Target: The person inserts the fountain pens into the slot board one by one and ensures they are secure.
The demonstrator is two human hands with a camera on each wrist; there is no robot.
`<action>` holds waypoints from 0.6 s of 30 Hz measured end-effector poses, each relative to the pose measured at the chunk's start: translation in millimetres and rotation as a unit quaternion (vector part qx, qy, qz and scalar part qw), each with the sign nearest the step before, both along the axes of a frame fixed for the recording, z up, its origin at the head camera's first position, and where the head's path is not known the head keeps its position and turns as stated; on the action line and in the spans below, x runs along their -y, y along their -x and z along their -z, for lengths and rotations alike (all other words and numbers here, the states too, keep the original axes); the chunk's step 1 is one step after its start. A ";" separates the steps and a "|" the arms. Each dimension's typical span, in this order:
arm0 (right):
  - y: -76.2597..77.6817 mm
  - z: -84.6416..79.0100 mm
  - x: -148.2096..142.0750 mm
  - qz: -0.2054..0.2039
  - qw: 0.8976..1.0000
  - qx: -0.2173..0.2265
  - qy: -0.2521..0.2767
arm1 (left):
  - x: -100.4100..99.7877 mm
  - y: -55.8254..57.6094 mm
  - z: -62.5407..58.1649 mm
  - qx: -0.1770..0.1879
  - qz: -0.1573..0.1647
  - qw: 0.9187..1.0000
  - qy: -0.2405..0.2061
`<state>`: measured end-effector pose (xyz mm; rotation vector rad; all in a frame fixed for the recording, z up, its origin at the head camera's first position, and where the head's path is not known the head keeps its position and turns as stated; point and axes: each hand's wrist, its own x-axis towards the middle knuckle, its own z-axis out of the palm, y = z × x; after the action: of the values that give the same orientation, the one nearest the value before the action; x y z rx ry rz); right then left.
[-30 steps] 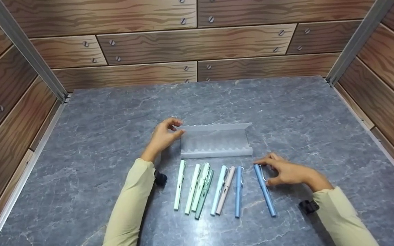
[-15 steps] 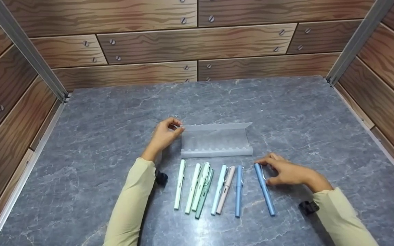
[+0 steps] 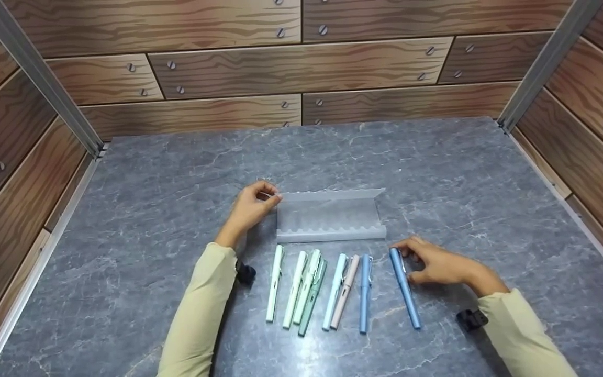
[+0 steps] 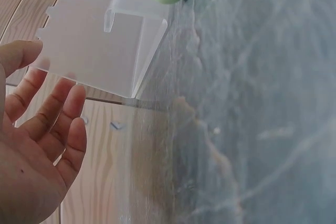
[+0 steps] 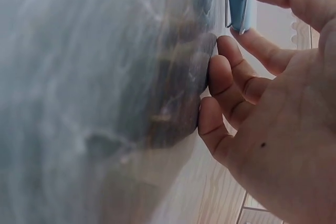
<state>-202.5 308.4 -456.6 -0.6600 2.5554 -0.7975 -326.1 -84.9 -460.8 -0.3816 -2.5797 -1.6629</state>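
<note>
A frosted plastic holder (image 3: 327, 213) with scalloped edges lies on the table, its back flap slanting up. My left hand (image 3: 252, 208) pinches the flap's left corner between thumb and fingertips; the left wrist view shows fingertips (image 4: 65, 83) behind the clear sheet. On the right, my right hand (image 3: 440, 263) pinches the capped end of a blue pen (image 3: 406, 290) between thumb and index finger. In the right wrist view that pen (image 5: 239, 3) shows its wire clip, while the other fingers (image 5: 219, 74) curl by the tabletop.
Several capped pens lie in front of the holder: pale green pens (image 3: 274, 285), a darker green pen (image 3: 312, 301), a light aqua pen (image 3: 334, 293), a greyish-pink pen (image 3: 345, 293) and another blue pen (image 3: 365, 296). Wood-patterned panels (image 3: 301, 68) wall the marbled table (image 3: 176, 173).
My left thumb and fingers have closed together on the flap's corner. The blue pen under my right hand has shifted slightly away from me and rolled a little, its clip turning.
</note>
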 end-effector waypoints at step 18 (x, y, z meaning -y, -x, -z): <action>2.1 4.3 -2.5 0.021 0.988 0.074 0.131 | 0.9 -1.4 -0.7 0.008 -0.002 1.000 0.000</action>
<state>-204.7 310.9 -460.9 -0.6014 2.3586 -1.1642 -324.7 -85.7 -460.1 -0.3643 -2.5900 -1.6727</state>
